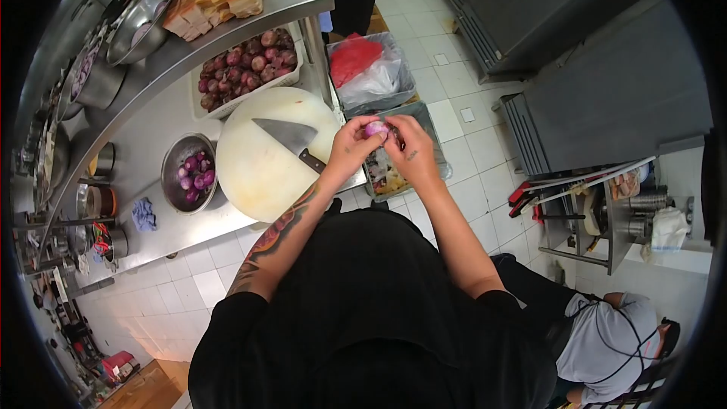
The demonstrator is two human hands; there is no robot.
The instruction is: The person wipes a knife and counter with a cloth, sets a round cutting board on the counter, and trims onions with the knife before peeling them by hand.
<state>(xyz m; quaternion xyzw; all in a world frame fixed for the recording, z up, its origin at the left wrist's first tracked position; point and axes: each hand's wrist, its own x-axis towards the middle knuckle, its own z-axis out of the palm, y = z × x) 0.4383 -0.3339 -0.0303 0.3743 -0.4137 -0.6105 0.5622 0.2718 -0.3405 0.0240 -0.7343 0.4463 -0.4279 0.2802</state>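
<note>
A purple onion is held between both hands above a bin of scraps. My left hand has its fingers closed around the onion's left side. On the other side, my right hand pinches at the onion, with dark skin near its fingertips. To the left lies a round white cutting board, and a cleaver-like knife rests on it with its dark handle toward me. Peeled onions sit in a metal bowl left of the board. Unpeeled onions fill a white basket behind it.
A shelf over the counter carries slabs of browned meat and metal bowls. A blue cloth lies on the counter. Beyond the scraps stands a bag-lined bin. One person stands at the top; another person bends at lower right.
</note>
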